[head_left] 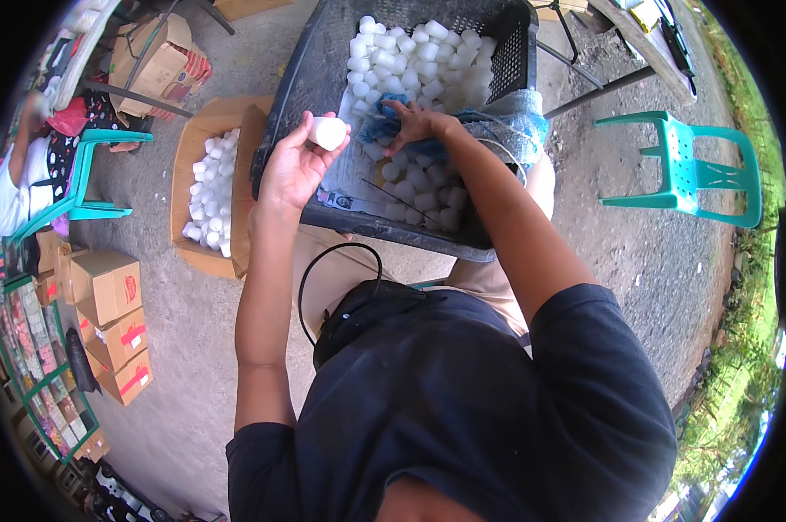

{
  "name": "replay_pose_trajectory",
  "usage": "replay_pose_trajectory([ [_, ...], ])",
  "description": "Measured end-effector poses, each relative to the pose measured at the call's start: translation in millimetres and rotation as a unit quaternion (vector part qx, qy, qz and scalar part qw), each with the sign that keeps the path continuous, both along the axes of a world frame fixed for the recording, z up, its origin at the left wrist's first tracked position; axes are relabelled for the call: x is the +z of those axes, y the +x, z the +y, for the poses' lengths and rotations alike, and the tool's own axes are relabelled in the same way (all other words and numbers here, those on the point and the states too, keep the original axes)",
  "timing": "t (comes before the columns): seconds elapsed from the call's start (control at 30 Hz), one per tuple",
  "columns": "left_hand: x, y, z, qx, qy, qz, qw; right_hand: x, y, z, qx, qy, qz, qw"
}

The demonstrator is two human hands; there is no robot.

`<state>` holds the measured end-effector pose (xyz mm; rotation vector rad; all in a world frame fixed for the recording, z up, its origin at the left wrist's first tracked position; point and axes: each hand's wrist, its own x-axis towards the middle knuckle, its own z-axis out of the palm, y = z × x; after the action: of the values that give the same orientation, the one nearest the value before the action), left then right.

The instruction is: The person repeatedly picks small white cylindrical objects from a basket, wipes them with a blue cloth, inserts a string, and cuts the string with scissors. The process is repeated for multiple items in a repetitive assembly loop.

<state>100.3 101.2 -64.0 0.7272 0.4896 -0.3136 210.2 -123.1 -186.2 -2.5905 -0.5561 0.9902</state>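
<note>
Partly, a white cylinder (328, 133) hides the left grip (293, 167) holding it.

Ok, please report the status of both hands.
Left hand holding white cylinder. Right hand spread over black crate. Blue cloth possibly in the way there.

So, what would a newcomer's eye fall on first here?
Probably the heap of white cylinders in the black plastic crate at top centre, and the single white cylinder held in the left hand at the crate's left side. Next, the teal plastic chair at right and the cardboard box of similar white pieces left of the crate.
</note>
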Motion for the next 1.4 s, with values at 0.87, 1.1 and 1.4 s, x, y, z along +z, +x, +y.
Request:
replay_pose_trajectory([
  [0.87, 0.0, -14.1, -95.3, 0.05, 0.399, -0.3, 0.865, 166.4, -114.8, -5.7, -0.241, 0.466, -0.267, 0.809],
  [1.1, 24.3, -23.9, -93.3, 0.051, 0.251, -0.159, 0.954, 153.9, -103.4, -28.8, -0.214, 0.54, -0.199, 0.789],
  [1.4, 14.6, -13.6, -97.3, 0.094, 0.53, -0.304, 0.786, 169.8, -123.9, 9.1, -0.305, 0.448, -0.227, 0.809],
])
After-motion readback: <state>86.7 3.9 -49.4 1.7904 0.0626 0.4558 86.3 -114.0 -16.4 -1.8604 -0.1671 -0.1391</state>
